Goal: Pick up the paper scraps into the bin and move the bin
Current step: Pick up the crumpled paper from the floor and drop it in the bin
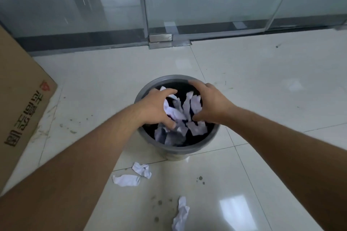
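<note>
Cardboard box point(20, 103) cut off left.

A brown cardboard box point(20, 103) with printed characters lies on the glossy tiled floor point(262, 84) left of the hands, glass doors point(206, 0) beyond them.

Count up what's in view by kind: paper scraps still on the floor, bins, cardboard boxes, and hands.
Paper scraps on the floor: 3
Bins: 1
Cardboard boxes: 1
Hands: 2, left hand, right hand
Total: 7
Scraps inside the bin overlap too much to count.
</note>
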A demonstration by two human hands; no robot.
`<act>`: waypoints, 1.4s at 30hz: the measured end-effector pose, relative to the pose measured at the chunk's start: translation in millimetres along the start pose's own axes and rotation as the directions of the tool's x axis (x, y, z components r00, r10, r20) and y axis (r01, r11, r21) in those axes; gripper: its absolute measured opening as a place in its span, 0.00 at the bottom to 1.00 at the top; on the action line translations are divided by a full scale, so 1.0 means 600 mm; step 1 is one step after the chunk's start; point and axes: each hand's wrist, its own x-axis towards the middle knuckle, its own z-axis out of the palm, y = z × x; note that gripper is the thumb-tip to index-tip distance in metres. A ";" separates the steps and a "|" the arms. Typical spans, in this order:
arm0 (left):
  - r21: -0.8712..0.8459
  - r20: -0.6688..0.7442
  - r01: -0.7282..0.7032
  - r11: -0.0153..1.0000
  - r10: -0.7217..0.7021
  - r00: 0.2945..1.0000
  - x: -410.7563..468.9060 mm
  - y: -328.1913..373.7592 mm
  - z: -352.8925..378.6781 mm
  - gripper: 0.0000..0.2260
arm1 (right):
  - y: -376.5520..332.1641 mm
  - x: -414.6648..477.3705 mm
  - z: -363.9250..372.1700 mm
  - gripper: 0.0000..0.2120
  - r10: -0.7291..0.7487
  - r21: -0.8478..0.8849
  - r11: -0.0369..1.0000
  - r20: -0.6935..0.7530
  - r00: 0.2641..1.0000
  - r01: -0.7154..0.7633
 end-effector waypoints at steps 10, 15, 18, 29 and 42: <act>-0.331 -0.337 0.058 0.942 -0.176 0.925 -0.050 -0.129 -0.057 0.47 | -0.146 -0.080 0.101 0.10 -0.335 0.185 0.903 -0.263 0.905 0.388; -0.176 -0.186 0.384 0.907 -0.413 0.891 -0.111 -0.280 0.004 0.51 | -0.136 -0.173 0.260 0.10 -0.479 0.195 0.867 0.067 0.875 0.459; 0.225 0.036 0.397 0.890 -0.415 0.909 -0.138 -0.309 0.097 0.55 | -0.050 -0.217 0.339 0.25 -0.158 0.115 0.984 0.212 0.964 0.136; 0.568 0.200 0.081 0.819 -0.232 0.952 -0.107 -0.288 0.283 0.43 | 0.047 -0.310 0.477 0.49 0.411 0.085 0.884 0.328 0.850 -0.460; 0.332 0.137 0.266 0.905 -0.326 0.935 -0.140 -0.285 0.335 0.08 | 0.060 -0.272 0.487 0.11 0.472 0.129 0.845 0.277 0.837 -0.520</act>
